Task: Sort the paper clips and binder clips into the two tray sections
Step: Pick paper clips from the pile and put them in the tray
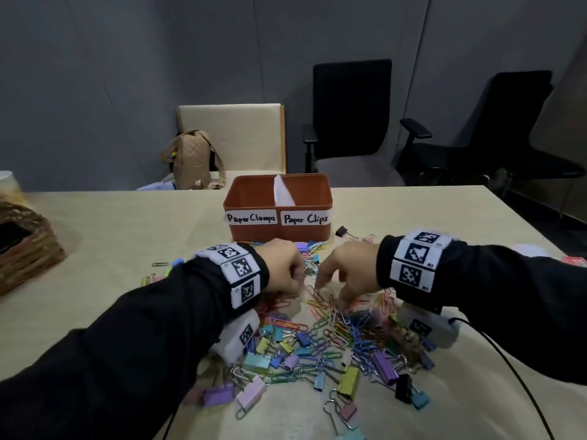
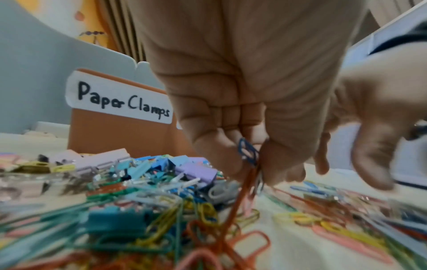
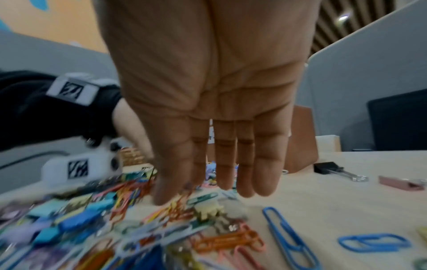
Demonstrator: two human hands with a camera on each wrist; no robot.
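Observation:
A brown tray [image 1: 254, 236] stands at the table's far middle. A white divider splits it, and its labels read "Paper Clamps" on the left and "Paper Clips" on the right. In front of it lies a mixed pile of coloured paper clips and binder clips [image 1: 333, 338]. My left hand [image 1: 297, 285] hovers over the pile's far part with curled fingers. It pinches a small bunch of paper clips [image 2: 248, 151], blue and orange, that trails down into the pile. My right hand [image 1: 333, 296] is just to its right, with straight fingers [image 3: 265, 173] pointing down, their tips at the clips.
A wicker basket [image 1: 28, 249] sits at the table's left edge. A black binder clip [image 1: 342, 231] and a pink one [image 3: 402, 182] lie apart to the right of the tray. A black cable [image 1: 508, 360] runs across the near right. Chairs stand behind the table.

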